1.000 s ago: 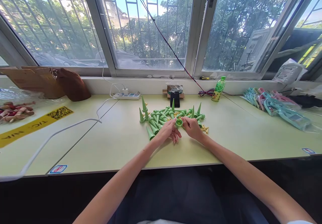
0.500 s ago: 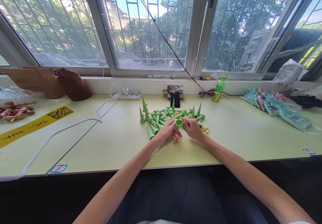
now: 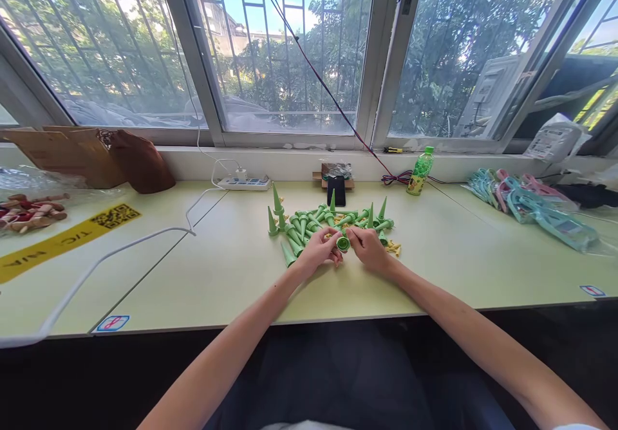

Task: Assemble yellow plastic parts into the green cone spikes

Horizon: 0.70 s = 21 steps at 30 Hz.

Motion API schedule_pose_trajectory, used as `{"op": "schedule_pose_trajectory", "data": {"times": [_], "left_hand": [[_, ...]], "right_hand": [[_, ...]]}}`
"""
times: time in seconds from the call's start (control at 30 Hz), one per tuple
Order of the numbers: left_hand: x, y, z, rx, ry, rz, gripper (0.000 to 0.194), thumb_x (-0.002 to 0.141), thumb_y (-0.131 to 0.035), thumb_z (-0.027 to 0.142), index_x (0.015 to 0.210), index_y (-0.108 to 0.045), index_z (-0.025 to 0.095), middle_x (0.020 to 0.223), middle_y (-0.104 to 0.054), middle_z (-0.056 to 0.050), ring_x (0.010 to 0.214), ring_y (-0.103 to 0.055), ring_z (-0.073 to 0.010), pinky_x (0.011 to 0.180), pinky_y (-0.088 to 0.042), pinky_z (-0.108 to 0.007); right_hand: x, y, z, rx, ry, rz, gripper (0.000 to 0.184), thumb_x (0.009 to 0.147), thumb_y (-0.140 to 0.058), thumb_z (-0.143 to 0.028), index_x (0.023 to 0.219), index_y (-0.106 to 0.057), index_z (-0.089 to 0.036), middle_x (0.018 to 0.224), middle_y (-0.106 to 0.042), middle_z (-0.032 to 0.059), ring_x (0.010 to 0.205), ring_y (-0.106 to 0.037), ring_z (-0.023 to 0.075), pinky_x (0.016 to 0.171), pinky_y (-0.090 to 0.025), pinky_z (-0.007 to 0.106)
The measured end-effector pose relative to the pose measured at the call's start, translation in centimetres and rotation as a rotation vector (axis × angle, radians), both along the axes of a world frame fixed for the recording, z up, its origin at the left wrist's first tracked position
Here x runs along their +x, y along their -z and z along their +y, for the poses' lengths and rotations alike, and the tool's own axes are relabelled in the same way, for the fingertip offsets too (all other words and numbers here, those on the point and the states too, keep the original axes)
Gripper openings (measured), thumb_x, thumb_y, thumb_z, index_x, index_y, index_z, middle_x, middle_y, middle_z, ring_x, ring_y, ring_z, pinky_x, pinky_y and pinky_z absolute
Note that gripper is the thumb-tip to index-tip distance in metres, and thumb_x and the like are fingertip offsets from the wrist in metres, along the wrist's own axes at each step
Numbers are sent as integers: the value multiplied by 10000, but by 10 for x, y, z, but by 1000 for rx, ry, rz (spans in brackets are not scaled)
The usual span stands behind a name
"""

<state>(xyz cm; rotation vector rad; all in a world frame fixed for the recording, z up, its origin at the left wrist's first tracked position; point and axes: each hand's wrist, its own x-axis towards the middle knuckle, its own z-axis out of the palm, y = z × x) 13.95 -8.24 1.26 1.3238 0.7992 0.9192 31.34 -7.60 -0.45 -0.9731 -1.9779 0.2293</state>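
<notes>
A pile of green plastic cone spikes (image 3: pixel 309 224) lies on the pale green table (image 3: pixel 232 269), a few standing upright. Small yellow parts (image 3: pixel 393 247) lie scattered at the pile's right edge. Between my two hands sits one green spike (image 3: pixel 343 244), its round open end turned toward me. My left hand (image 3: pixel 319 252) pinches it from the left with curled fingers. My right hand (image 3: pixel 367 248) grips it from the right. Both hands rest just in front of the pile.
A black phone (image 3: pixel 336 190) stands behind the pile, a green bottle (image 3: pixel 420 170) to its right. A power strip (image 3: pixel 244 183) with a white cable (image 3: pixel 120 250) lies to the left. Pastel plastic hangers (image 3: pixel 531 208) at right; cardboard box (image 3: pixel 62 153) and brown bag (image 3: pixel 140 163) at left.
Both hands have drawn a little closer together and toward me, and the green spike between them has dropped slightly lower.
</notes>
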Motion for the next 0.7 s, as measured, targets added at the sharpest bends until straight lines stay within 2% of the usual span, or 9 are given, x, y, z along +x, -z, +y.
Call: {"op": "schedule_pose_trajectory", "data": {"times": [0.13, 0.37, 0.57, 0.7], "left_hand": [[-1, 0, 0, 76, -30, 20, 481, 778, -700, 582, 935, -509, 168, 576, -568, 41, 467, -610, -116, 451, -480, -207], [-3, -2, -1, 228, -55, 59, 476, 794, -667, 593, 954, -508, 174, 593, -551, 59, 439, -549, -84, 489, -493, -230], [-4, 0, -2, 357, -82, 135, 417, 846, -623, 527, 1059, -482, 197, 671, -554, 51, 431, -550, -81, 400, -404, -186], [-4, -1, -4, 459, -146, 241, 354, 887, -582, 441, 1137, -461, 220, 735, -552, 52, 438, -556, -61, 417, -397, -161]], "right_hand": [[0, -1, -1, 1, -6, 1, 417, 1016, -346, -402, 646, -383, -213, 553, -444, -25, 497, -352, 114, 533, -278, 275], [-1, 0, 0, -2, -15, -16, 429, 1015, -342, -393, 631, -398, -211, 549, -433, -28, 499, -348, 115, 539, -288, 271], [0, 3, 2, -21, -10, -49, 404, 1008, -359, -369, 638, -402, -211, 549, -457, -21, 493, -361, 115, 538, -282, 267], [-1, 2, 3, -35, -2, -60, 399, 1003, -362, -360, 632, -376, -215, 529, -434, -30, 479, -343, 115, 534, -272, 264]]}}
